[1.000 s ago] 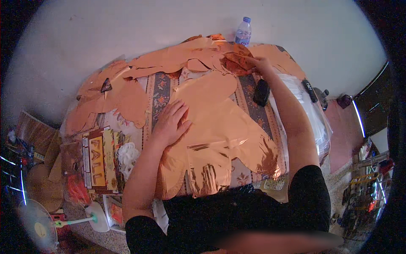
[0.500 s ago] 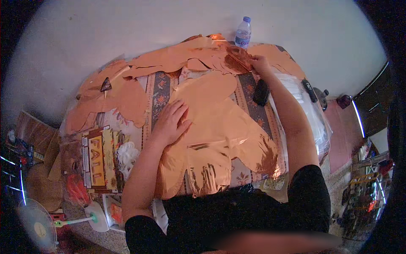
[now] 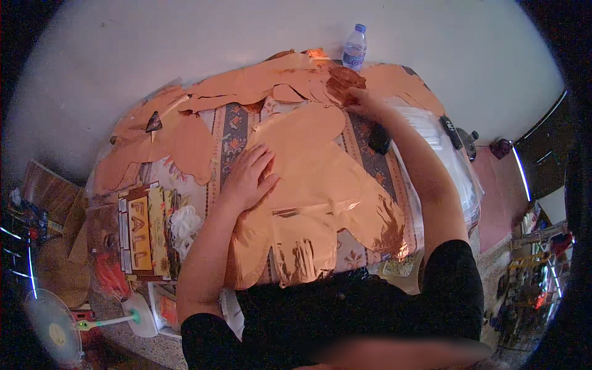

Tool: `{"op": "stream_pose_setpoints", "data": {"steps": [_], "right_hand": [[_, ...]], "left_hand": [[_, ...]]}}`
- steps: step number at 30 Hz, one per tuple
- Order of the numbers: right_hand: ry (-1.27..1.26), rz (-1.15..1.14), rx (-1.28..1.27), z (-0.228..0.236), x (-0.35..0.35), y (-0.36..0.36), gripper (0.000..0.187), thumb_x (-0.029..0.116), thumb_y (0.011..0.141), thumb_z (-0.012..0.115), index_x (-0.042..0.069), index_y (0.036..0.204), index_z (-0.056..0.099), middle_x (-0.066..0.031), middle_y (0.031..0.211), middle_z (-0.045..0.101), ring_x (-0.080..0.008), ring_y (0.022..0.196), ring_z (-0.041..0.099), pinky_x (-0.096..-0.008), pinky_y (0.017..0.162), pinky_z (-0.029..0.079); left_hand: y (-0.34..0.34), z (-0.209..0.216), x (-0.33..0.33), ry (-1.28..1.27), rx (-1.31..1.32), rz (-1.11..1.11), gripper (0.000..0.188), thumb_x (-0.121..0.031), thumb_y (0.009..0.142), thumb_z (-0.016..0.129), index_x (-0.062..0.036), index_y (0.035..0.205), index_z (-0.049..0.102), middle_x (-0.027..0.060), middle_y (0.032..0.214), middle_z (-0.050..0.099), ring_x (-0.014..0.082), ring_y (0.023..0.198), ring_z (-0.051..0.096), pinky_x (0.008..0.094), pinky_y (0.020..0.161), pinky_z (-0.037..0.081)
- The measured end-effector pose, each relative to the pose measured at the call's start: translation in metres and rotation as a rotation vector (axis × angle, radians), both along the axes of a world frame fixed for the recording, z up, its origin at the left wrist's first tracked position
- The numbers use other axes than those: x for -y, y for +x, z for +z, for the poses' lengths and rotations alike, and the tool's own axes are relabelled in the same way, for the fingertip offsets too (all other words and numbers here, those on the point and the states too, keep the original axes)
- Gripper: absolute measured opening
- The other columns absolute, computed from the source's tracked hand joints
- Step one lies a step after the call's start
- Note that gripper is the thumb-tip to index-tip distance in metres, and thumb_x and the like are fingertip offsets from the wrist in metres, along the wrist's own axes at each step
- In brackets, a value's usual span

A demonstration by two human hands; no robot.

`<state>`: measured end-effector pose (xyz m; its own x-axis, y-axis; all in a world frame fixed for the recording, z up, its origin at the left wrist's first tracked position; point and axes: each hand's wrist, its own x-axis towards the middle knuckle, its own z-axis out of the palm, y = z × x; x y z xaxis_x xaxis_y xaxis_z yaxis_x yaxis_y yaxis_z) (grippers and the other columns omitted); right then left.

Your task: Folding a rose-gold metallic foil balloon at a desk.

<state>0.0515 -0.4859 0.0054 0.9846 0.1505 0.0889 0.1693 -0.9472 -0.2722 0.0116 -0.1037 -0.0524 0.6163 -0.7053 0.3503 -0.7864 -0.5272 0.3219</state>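
Observation:
A large flat sheet of copper-orange foil, shaped like an uninflated foil balloon [image 3: 314, 160], lies in front of me on the table. My left hand [image 3: 250, 176] rests flat on its left part, fingers spread. At the far side, my right hand [image 3: 361, 102] has its fingers curled at the lower edge of a dark reddish-brown glossy piece [image 3: 345, 81]. The fingertips are partly hidden, and the kind of that piece is unclear. More flat copper-orange foil shapes [image 3: 253, 80] lie along the far edge, beside the brown piece.
A water bottle [image 3: 354, 48] stands at the back by the wall. On the right are a dark object [image 3: 379, 140], clear plastic packaging [image 3: 453, 172] and a black remote-like item [image 3: 451, 131]. Card signs [image 3: 142, 234] and a white bundle [image 3: 185, 225] lie left. A fan [image 3: 58, 333] stands lower left.
My right hand has shifted left and slightly nearer along the brown piece, whose visible outline differs. The left hand and the large foil shape have stayed in place.

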Motion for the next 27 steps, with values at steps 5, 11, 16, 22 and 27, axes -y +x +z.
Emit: {"op": "stream_pose_setpoints", "data": {"steps": [5,11,16,22,27], "right_hand": [[-0.041,0.258,0.467,-0.014,-0.003,0.01,0.033,0.014,0.085,0.062,0.007,0.117,0.059,-0.0132,0.123,0.057,-0.0304,0.121,0.049,-0.0383,0.105,0.038],[0.12,0.091,0.221,-0.002,-0.015,-0.002,0.019,0.017,0.084,0.062,0.008,0.1,0.066,-0.0168,0.1,0.065,-0.0327,0.094,0.062,-0.043,0.082,0.048],[0.087,0.159,0.216,-0.057,0.049,0.03,0.017,0.014,0.085,0.059,0.009,0.1,0.066,-0.0157,0.091,0.065,-0.0339,0.088,0.062,-0.0434,0.079,0.049],[0.08,0.24,0.469,-0.039,0.004,0.016,0.024,0.01,0.085,0.053,0.011,0.105,0.066,-0.0157,0.087,0.065,-0.0341,0.081,0.064,-0.0418,0.073,0.051],[0.424,-0.081,0.292,0.012,-0.033,-0.014,0.023,0.013,0.082,0.058,0.011,0.103,0.069,-0.0126,0.091,0.069,-0.0262,0.078,0.066,-0.0382,0.071,0.052]], "left_hand": [[0.0,0.002,0.003,0.014,0.002,-0.004,0.056,-0.035,0.087,0.06,-0.0012,0.13,0.049,0.0185,0.136,0.046,0.0336,0.131,0.038,0.0438,0.111,0.028],[-0.002,-0.001,-0.006,0.003,0.006,0.01,0.055,-0.032,0.086,0.061,-0.0004,0.129,0.049,0.0188,0.138,0.044,0.0342,0.132,0.037,0.0442,0.111,0.027],[-0.001,0.006,0.005,0.009,-0.026,-0.027,0.054,-0.03,0.086,0.061,0.0005,0.129,0.049,0.0194,0.139,0.043,0.0349,0.133,0.036,0.0448,0.112,0.024],[0.001,0.0,-0.001,-0.015,0.03,-0.023,0.056,-0.034,0.086,0.061,-0.0001,0.129,0.05,0.0191,0.137,0.045,0.0331,0.131,0.038,0.0437,0.11,0.028],[0.001,-0.002,-0.002,-0.003,0.005,0.002,0.056,-0.034,0.085,0.061,-0.0002,0.129,0.05,0.0187,0.137,0.045,0.033,0.131,0.038,0.0437,0.11,0.029]]}}
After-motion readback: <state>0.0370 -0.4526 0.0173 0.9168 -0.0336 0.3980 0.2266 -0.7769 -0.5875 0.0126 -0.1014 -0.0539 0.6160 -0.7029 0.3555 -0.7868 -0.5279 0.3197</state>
